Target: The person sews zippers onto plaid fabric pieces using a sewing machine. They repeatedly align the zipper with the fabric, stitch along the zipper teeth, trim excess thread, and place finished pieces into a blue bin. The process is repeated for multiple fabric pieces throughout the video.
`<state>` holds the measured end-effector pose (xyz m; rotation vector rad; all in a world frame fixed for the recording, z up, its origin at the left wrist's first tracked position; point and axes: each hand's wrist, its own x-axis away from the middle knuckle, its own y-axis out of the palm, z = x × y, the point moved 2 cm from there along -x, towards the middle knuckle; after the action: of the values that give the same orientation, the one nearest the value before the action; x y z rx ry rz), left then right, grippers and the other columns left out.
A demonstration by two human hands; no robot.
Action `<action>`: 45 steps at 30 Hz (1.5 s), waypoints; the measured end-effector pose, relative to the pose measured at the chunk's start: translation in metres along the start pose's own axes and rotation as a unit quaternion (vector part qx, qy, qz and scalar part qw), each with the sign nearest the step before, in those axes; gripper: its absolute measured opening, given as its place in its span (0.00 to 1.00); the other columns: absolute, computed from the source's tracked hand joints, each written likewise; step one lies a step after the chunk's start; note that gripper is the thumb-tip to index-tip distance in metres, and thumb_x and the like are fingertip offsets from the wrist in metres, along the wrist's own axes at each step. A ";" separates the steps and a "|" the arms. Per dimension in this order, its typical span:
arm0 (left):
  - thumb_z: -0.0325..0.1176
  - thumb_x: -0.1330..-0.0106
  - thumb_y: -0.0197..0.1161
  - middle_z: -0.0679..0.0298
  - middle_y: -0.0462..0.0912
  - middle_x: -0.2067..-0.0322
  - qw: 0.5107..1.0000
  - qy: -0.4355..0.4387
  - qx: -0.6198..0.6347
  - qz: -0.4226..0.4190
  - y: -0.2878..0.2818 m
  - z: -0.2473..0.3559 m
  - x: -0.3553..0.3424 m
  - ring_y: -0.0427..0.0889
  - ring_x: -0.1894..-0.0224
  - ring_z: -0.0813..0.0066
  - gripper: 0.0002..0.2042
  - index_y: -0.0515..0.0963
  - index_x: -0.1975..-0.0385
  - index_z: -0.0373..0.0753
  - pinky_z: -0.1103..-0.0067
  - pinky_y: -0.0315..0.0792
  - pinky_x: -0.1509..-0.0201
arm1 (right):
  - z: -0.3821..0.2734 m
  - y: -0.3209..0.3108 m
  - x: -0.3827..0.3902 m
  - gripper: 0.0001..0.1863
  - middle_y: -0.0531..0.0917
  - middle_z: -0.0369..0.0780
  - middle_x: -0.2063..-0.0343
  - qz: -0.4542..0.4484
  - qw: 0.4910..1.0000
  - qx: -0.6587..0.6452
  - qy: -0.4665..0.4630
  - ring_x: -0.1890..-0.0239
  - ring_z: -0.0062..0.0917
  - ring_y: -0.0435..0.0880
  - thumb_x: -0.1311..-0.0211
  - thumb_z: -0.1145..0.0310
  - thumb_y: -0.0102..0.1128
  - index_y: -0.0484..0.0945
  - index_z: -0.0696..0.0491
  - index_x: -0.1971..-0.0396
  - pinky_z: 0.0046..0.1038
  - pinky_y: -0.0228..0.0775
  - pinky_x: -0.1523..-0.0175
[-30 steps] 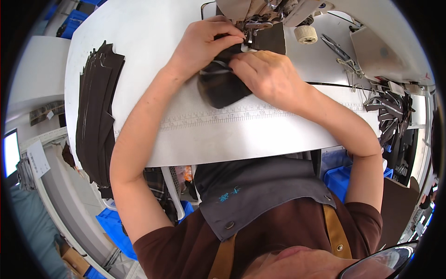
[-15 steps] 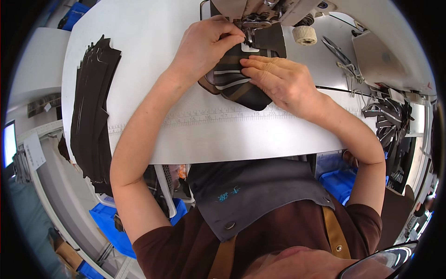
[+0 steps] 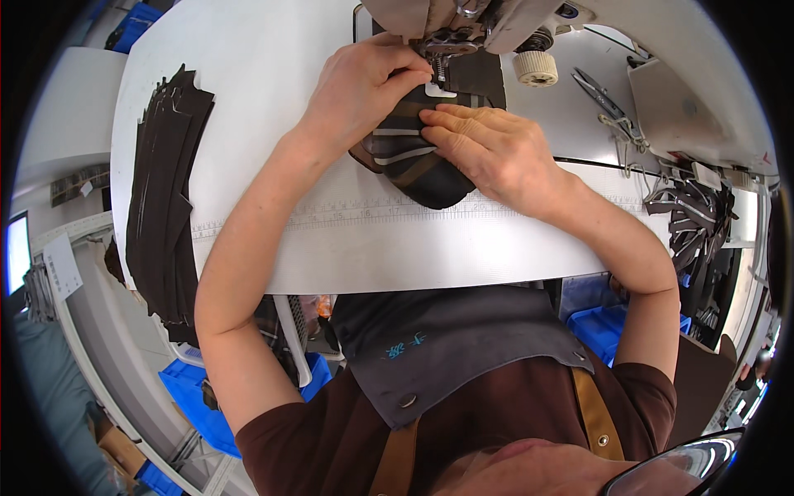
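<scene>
A dark fabric piece (image 3: pixel 434 182) with pale grey and brown stripes lies under the sewing machine's presser foot (image 3: pixel 441 76). My left hand (image 3: pixel 356 95) is at its far left edge, thumb and forefinger pinched together close beside the foot. What sits right between those fingertips is small and dark, seemingly the fabric's edge. On the right side of the piece my right hand (image 3: pixel 496 153) rests with fingers stretched flat, pressing it to the bed. The near end of the fabric hangs free of both hands, over the printed ruler line.
A stack of dark cut fabric pieces (image 3: pixel 165 198) lies along the table's left side. To the right are scissors (image 3: pixel 600 91), a machine knob (image 3: pixel 536 68) and a bundle of striped strips (image 3: pixel 699 215). Blue bins (image 3: pixel 203 405) stand below the table.
The fabric's near end has swung a little left and toward me. My right hand has shifted slightly left with it, while the left hand keeps its pinch by the presser foot.
</scene>
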<state>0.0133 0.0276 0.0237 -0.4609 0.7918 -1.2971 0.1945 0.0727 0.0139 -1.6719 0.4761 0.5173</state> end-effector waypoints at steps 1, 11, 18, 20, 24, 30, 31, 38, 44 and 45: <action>0.30 0.41 0.62 0.62 0.83 0.69 1.000 0.009 -0.022 -0.007 0.000 0.000 0.000 0.80 0.66 0.70 0.07 0.81 0.66 0.34 0.79 0.73 0.62 | 0.000 0.000 0.000 0.11 0.83 0.42 0.59 0.000 1.000 -0.006 -0.003 0.58 0.30 0.83 0.51 0.72 0.62 0.79 0.58 0.66 0.28 0.77 0.59; 0.22 0.50 0.60 0.71 0.80 0.63 0.962 0.207 -0.157 0.083 0.009 -0.003 0.021 0.80 0.64 0.69 0.13 0.82 0.65 0.42 0.77 0.77 0.62 | 0.036 -0.009 -0.002 0.21 0.81 0.35 0.57 -0.053 0.997 0.025 0.042 0.62 0.29 0.77 0.55 0.78 0.58 0.80 0.53 0.55 0.27 0.73 0.55; 0.21 0.50 0.60 0.70 0.81 0.66 0.963 0.202 -0.143 0.105 0.010 -0.008 0.013 0.80 0.64 0.70 0.11 0.83 0.68 0.41 0.77 0.77 0.62 | 0.037 -0.004 -0.001 0.22 0.82 0.36 0.61 -0.040 0.996 0.059 0.045 0.62 0.30 0.78 0.55 0.77 0.58 0.80 0.52 0.55 0.28 0.73 0.56; 0.21 0.50 0.61 0.70 0.82 0.67 0.964 0.195 -0.152 0.102 0.010 -0.009 0.011 0.81 0.65 0.70 0.10 0.83 0.68 0.41 0.77 0.77 0.62 | 0.041 -0.002 -0.001 0.22 0.82 0.37 0.65 -0.054 0.994 0.067 0.066 0.64 0.30 0.78 0.55 0.77 0.59 0.80 0.52 0.55 0.28 0.73 0.58; 0.21 0.51 0.61 0.70 0.82 0.67 0.967 0.185 -0.148 0.099 0.009 -0.008 0.009 0.81 0.65 0.71 0.10 0.83 0.69 0.41 0.77 0.77 0.62 | 0.041 -0.003 -0.003 0.21 0.82 0.38 0.71 -0.025 0.996 0.059 0.055 0.66 0.30 0.78 0.55 0.77 0.59 0.80 0.51 0.55 0.28 0.72 0.59; 0.20 0.50 0.60 0.68 0.82 0.67 0.966 0.189 -0.137 0.114 0.011 -0.010 0.008 0.81 0.64 0.70 0.10 0.82 0.69 0.40 0.77 0.78 0.61 | 0.042 -0.003 -0.004 0.21 0.82 0.37 0.70 -0.026 0.996 0.057 0.062 0.66 0.31 0.79 0.54 0.77 0.58 0.80 0.51 0.55 0.29 0.73 0.59; 0.20 0.50 0.60 0.68 0.82 0.66 0.965 0.191 -0.138 0.119 0.011 -0.010 0.008 0.81 0.64 0.70 0.10 0.82 0.69 0.40 0.77 0.78 0.61 | 0.043 -0.003 -0.004 0.21 0.82 0.37 0.70 -0.019 0.996 0.057 0.061 0.65 0.31 0.79 0.54 0.77 0.58 0.80 0.50 0.55 0.29 0.73 0.59; 0.21 0.49 0.59 0.68 0.82 0.66 0.960 0.194 -0.156 0.129 0.014 -0.011 0.008 0.81 0.63 0.70 0.10 0.82 0.68 0.40 0.77 0.78 0.61 | 0.044 -0.002 -0.004 0.23 0.82 0.37 0.67 -0.011 0.997 0.046 0.068 0.64 0.31 0.79 0.55 0.79 0.58 0.79 0.50 0.54 0.30 0.74 0.58; 0.21 0.49 0.59 0.68 0.82 0.66 0.961 0.192 -0.167 0.110 0.012 -0.009 0.008 0.81 0.63 0.69 0.10 0.82 0.68 0.41 0.77 0.78 0.60 | 0.042 -0.002 -0.001 0.24 0.83 0.38 0.65 -0.035 0.996 0.034 0.075 0.61 0.33 0.78 0.56 0.79 0.58 0.79 0.52 0.53 0.29 0.73 0.54; 0.21 0.49 0.59 0.68 0.82 0.66 0.961 0.193 -0.167 0.110 0.011 -0.009 0.009 0.81 0.63 0.69 0.10 0.82 0.68 0.41 0.77 0.78 0.60 | 0.041 -0.003 -0.002 0.24 0.83 0.38 0.65 -0.036 0.996 0.033 0.076 0.60 0.33 0.78 0.56 0.79 0.58 0.79 0.52 0.53 0.29 0.72 0.54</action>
<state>0.0149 0.0230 0.0074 -0.3764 1.3657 -1.0590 0.1914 0.1138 0.0116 -1.6649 0.5346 0.3194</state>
